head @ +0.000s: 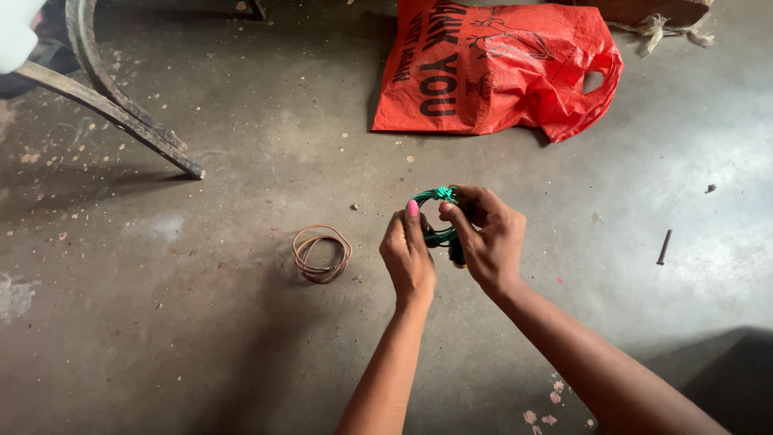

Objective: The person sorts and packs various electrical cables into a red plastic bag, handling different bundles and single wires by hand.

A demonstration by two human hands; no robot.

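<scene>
A small coil of green wire [436,196] is held up over the concrete floor between both hands. My left hand [407,256] pinches the coil's left side, thumb with a pink nail pointing up. My right hand [486,239] grips the right side, fingers curled over the top and around a dark end piece [456,256] that pokes out below. A second coil of tan wire [321,253] lies flat on the floor just left of my left hand, untouched.
A red plastic bag [493,68] lies crumpled on the floor beyond my hands. Dark curved chair legs [121,117] stand at the upper left. A rusty nail [663,246] lies to the right. Small debris dots the grey floor [201,338].
</scene>
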